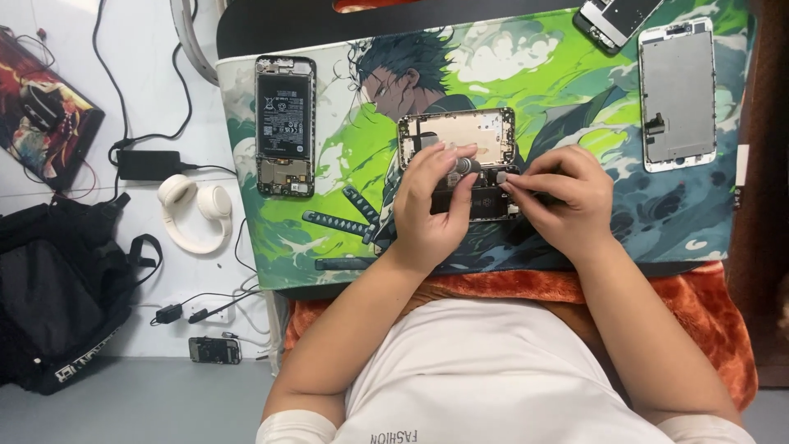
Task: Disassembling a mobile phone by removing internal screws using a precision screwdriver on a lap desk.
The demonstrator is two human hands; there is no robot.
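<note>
White flooring fills the left of my view, where a black backpack (62, 288) slumps below a black power brick (148, 164) and a pair of cream headphones (196, 211) lies beside tangled cables. Moving right, I see a green illustrated desk mat (345, 123) with an opened phone (284, 125) lying face down near its left edge, battery and board exposed. At the mat's middle sits the opened phone chassis (460, 136) I am working on, its gold inner plate showing above both hands and its dark lower half mostly hidden under them. My left hand (431, 210) is curled over the chassis, thumb and fingers pinching a small silver round-capped tool (465, 165) that stands on the phone's lower section. My right hand (563, 201) is closed into a tight pinch at the chassis's right edge, its fingertips touching something small and grey that I cannot make out. Farther right a detached screen panel (677, 94) lies flat, well apart from my hands, with another phone part (616, 18) at the top edge. I judge the risk to be the tool slipping off its seat if my left grip tilts, scratching the board, or a tiny piece escaping my right pinch and vanishing on the busy mat.
</note>
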